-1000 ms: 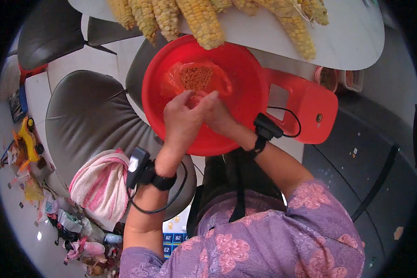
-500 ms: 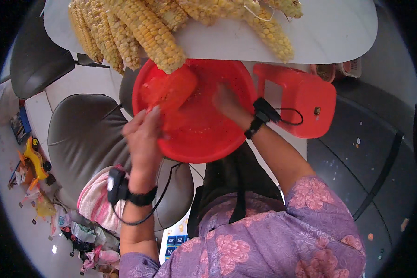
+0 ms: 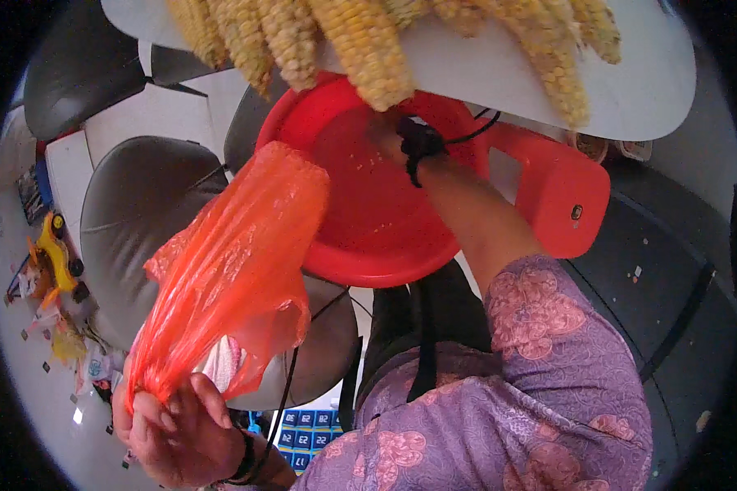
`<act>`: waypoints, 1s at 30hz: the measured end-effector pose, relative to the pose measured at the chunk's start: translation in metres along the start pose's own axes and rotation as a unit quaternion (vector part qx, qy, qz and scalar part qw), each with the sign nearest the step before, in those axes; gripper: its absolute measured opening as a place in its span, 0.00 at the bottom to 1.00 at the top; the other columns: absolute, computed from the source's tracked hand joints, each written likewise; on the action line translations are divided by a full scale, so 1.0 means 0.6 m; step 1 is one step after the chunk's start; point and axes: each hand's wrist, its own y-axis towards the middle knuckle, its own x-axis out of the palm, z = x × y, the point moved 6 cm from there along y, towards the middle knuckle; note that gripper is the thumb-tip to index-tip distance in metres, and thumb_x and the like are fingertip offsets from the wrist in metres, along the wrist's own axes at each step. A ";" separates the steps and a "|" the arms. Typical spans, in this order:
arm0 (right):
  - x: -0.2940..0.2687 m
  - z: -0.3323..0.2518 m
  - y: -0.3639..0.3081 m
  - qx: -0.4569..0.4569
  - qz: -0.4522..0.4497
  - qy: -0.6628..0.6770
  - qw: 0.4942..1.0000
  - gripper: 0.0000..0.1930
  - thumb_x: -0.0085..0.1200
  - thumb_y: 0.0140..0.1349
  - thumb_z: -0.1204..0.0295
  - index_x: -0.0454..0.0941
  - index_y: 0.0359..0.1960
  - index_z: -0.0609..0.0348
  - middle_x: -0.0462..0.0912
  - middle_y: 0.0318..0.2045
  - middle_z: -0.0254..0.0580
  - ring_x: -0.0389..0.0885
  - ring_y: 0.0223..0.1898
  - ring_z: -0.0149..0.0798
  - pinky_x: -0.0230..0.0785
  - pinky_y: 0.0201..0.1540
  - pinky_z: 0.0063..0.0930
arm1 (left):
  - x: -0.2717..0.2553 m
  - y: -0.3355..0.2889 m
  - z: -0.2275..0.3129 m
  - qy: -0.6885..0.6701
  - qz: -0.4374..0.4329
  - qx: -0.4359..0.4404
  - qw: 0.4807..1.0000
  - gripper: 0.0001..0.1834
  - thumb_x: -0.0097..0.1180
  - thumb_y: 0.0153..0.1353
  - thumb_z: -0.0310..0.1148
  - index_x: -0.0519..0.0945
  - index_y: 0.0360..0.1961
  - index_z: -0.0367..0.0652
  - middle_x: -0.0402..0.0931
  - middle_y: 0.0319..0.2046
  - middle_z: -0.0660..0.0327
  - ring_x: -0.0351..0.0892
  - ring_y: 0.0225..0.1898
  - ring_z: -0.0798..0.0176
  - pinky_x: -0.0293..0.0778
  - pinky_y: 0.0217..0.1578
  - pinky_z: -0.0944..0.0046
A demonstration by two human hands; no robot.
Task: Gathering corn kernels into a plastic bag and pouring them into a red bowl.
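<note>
A thin, crumpled red plastic bag point(image 3: 229, 254) stretches from the lower left to the basin's left rim. My left hand point(image 3: 176, 430) is closed round its gathered end, low at the left. The wide red basin point(image 3: 368, 237) sits in front of my body, with a few small pale bits inside it. Deep in its far part is my right hand point(image 3: 389, 135), dark and smeared, so its fingers cannot be read. Several yellow corn cobs point(image 3: 364, 49) lie on the white table point(image 3: 655, 82) just above, some jutting past its edge over the basin.
Right of the basin stands a red plastic stool point(image 3: 561, 188). Grey chairs point(image 3: 143, 196) fill the left, one bearing a pink and white towel point(image 3: 221, 360). A yellow toy car point(image 3: 57, 250) lies among clutter at far left. At right is a dark padded surface point(image 3: 663, 270).
My left hand has pulled back from the basin to the lower left, drawing the red plastic bag out with it. My right hand has reached farther toward the basin's far side.
</note>
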 end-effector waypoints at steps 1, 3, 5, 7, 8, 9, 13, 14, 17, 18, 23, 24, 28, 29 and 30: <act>0.001 0.001 0.000 -0.004 -0.015 0.003 1.000 0.12 0.38 0.58 0.76 0.73 0.39 0.63 0.73 0.38 0.52 0.72 0.45 0.50 0.66 0.51 0.39 | -0.017 -0.013 0.005 0.097 0.104 0.069 0.987 0.15 0.44 0.62 0.33 0.66 0.42 0.29 0.64 0.25 0.61 0.62 0.20 0.69 0.65 0.13 0.68; 0.010 0.004 0.003 -0.005 -0.026 0.027 0.999 0.12 0.38 0.58 0.75 0.72 0.41 0.63 0.72 0.40 0.53 0.71 0.47 0.50 0.65 0.52 0.39 | -0.037 -0.010 0.011 0.064 0.032 0.076 0.995 0.12 0.40 0.64 0.33 0.66 0.38 0.33 0.62 0.26 0.62 0.59 0.19 0.68 0.59 0.11 0.70; 0.022 -0.006 -0.004 -0.004 -0.037 0.052 0.998 0.13 0.38 0.59 0.75 0.71 0.43 0.63 0.71 0.42 0.54 0.70 0.48 0.51 0.64 0.53 0.40 | -0.053 -0.010 0.012 0.032 -0.007 0.085 0.996 0.11 0.38 0.65 0.34 0.66 0.37 0.35 0.61 0.27 0.63 0.58 0.19 0.67 0.56 0.11 0.71; 0.033 -0.028 -0.013 -0.007 -0.055 0.083 0.995 0.14 0.38 0.59 0.74 0.70 0.45 0.63 0.70 0.44 0.55 0.69 0.50 0.52 0.63 0.54 0.40 | -0.080 -0.018 0.012 0.017 -0.002 0.094 0.995 0.11 0.37 0.65 0.34 0.65 0.37 0.35 0.62 0.27 0.62 0.58 0.18 0.67 0.56 0.11 0.70; 0.040 -0.043 -0.021 -0.007 -0.064 0.100 0.993 0.14 0.38 0.59 0.73 0.70 0.45 0.63 0.70 0.45 0.55 0.68 0.50 0.52 0.62 0.55 0.40 | -0.099 -0.026 0.020 0.137 0.025 0.153 0.978 0.10 0.38 0.64 0.34 0.65 0.34 0.37 0.62 0.27 0.62 0.58 0.18 0.66 0.55 0.11 0.70; 0.048 -0.059 -0.029 -0.006 -0.073 0.121 0.990 0.14 0.38 0.60 0.73 0.69 0.46 0.63 0.69 0.46 0.56 0.67 0.51 0.52 0.62 0.55 0.40 | -0.111 -0.031 0.026 0.197 0.039 0.180 0.963 0.10 0.38 0.64 0.34 0.65 0.33 0.37 0.62 0.27 0.62 0.58 0.18 0.66 0.55 0.11 0.69; 0.088 -0.118 -0.049 0.016 -0.087 0.200 0.976 0.16 0.38 0.61 0.71 0.67 0.50 0.63 0.67 0.50 0.58 0.65 0.54 0.54 0.59 0.58 0.41 | -0.113 -0.016 0.011 -0.031 -0.038 0.079 0.996 0.11 0.39 0.64 0.34 0.65 0.32 0.36 0.63 0.28 0.61 0.59 0.18 0.66 0.53 0.11 0.68; 0.098 -0.129 -0.050 0.026 -0.084 0.217 0.972 0.17 0.38 0.61 0.71 0.67 0.51 0.63 0.66 0.51 0.58 0.65 0.55 0.54 0.59 0.58 0.41 | -0.121 -0.019 0.010 -0.032 -0.031 0.084 0.995 0.11 0.38 0.64 0.35 0.65 0.33 0.36 0.64 0.28 0.61 0.59 0.18 0.66 0.53 0.12 0.68; 0.130 -0.156 -0.042 0.060 -0.072 0.262 0.960 0.19 0.39 0.62 0.70 0.65 0.53 0.63 0.65 0.54 0.60 0.63 0.57 0.55 0.57 0.60 0.42 | -0.134 -0.019 0.007 -0.039 -0.031 0.081 0.995 0.12 0.39 0.63 0.35 0.65 0.33 0.35 0.63 0.29 0.61 0.59 0.19 0.66 0.53 0.11 0.68; 0.141 -0.159 -0.034 0.070 -0.071 0.270 0.958 0.19 0.39 0.62 0.69 0.65 0.54 0.63 0.64 0.55 0.60 0.62 0.58 0.55 0.56 0.61 0.42 | -0.132 -0.018 0.004 -0.043 -0.034 0.078 0.995 0.12 0.39 0.63 0.35 0.65 0.32 0.35 0.63 0.29 0.61 0.59 0.19 0.66 0.53 0.11 0.68; 0.211 -0.173 -0.021 0.089 -0.154 0.316 0.932 0.22 0.37 0.64 0.67 0.62 0.58 0.62 0.60 0.60 0.62 0.57 0.63 0.55 0.52 0.65 0.41 | -0.131 -0.015 -0.014 -0.042 -0.042 0.075 0.995 0.13 0.39 0.63 0.35 0.65 0.32 0.34 0.63 0.29 0.62 0.58 0.17 0.66 0.52 0.10 0.69; 0.255 -0.118 -0.026 0.085 -0.049 0.302 0.948 0.22 0.35 0.64 0.66 0.63 0.58 0.62 0.60 0.60 0.61 0.58 0.63 0.55 0.51 0.65 0.40 | -0.123 -0.009 -0.015 -0.066 -0.044 0.077 0.994 0.13 0.40 0.63 0.35 0.65 0.33 0.33 0.62 0.29 0.62 0.57 0.17 0.66 0.52 0.10 0.70; 0.189 -0.202 -0.020 0.038 -0.156 0.286 0.945 0.20 0.34 0.63 0.69 0.66 0.55 0.61 0.63 0.58 0.58 0.62 0.59 0.56 0.57 0.61 0.41 | -0.205 -0.043 -0.003 0.168 0.028 0.181 0.969 0.15 0.40 0.63 0.35 0.65 0.36 0.30 0.61 0.28 0.61 0.60 0.19 0.64 0.53 0.09 0.70; 0.176 -0.204 -0.026 0.042 -0.216 0.274 0.936 0.19 0.35 0.62 0.70 0.66 0.54 0.61 0.64 0.58 0.58 0.64 0.58 0.56 0.59 0.60 0.42 | -0.195 -0.036 -0.009 0.124 0.008 0.153 0.980 0.16 0.42 0.62 0.36 0.64 0.37 0.28 0.62 0.30 0.58 0.62 0.21 0.63 0.56 0.09 0.70; 0.162 -0.202 -0.017 0.027 -0.143 0.229 0.962 0.18 0.36 0.60 0.72 0.69 0.51 0.60 0.67 0.55 0.56 0.66 0.55 0.56 0.62 0.56 0.43 | -0.181 -0.028 -0.012 0.078 -0.012 0.124 0.989 0.18 0.44 0.62 0.36 0.64 0.39 0.27 0.62 0.32 0.56 0.64 0.22 0.62 0.59 0.10 0.69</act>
